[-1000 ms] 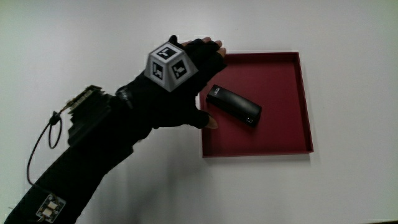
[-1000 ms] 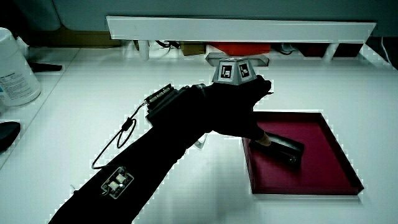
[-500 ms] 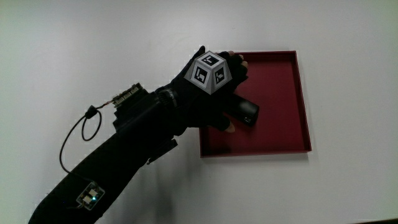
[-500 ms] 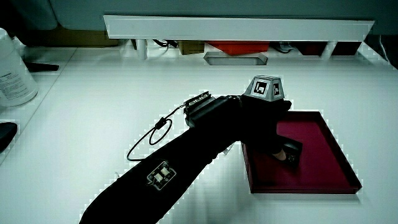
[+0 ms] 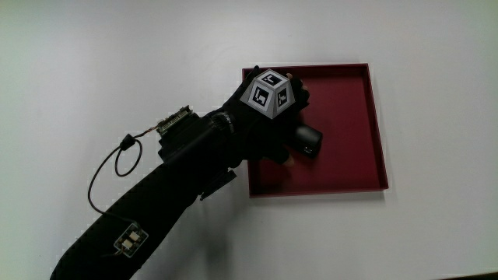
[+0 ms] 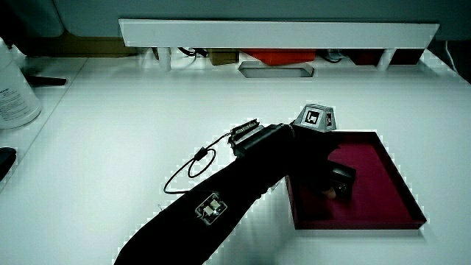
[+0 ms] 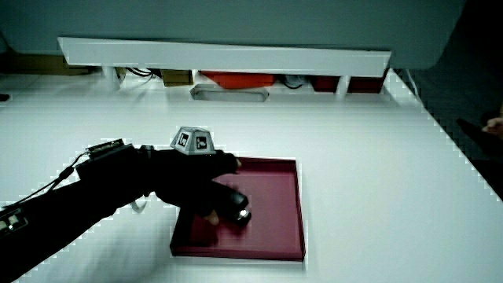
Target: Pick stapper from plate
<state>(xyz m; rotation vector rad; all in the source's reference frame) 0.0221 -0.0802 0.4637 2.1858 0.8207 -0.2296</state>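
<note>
A square dark red tray (image 5: 352, 99) lies on the white table; it shows in both side views (image 6: 384, 180) (image 7: 277, 216). A black stapler (image 5: 309, 141) lies in the tray, only its end showing past the glove (image 6: 343, 179) (image 7: 239, 207). The hand (image 5: 274, 128) sits low over the stapler with its fingers curled around the body of it. The patterned cube (image 5: 266, 92) rides on the back of the hand (image 6: 315, 147) (image 7: 196, 179). The forearm runs from the tray's edge back toward the person.
A low white partition (image 6: 280, 33) (image 7: 220, 55) stands at the table's edge farthest from the person. A white bottle (image 6: 10, 88) and a dark object (image 6: 4, 158) stand at the table's side edge. A thin cable loop (image 5: 107, 167) hangs off the forearm.
The hand has moved from beside the tray's edge onto the stapler and lowered, and its fingers have closed around it. The stapler and tray stay in place.
</note>
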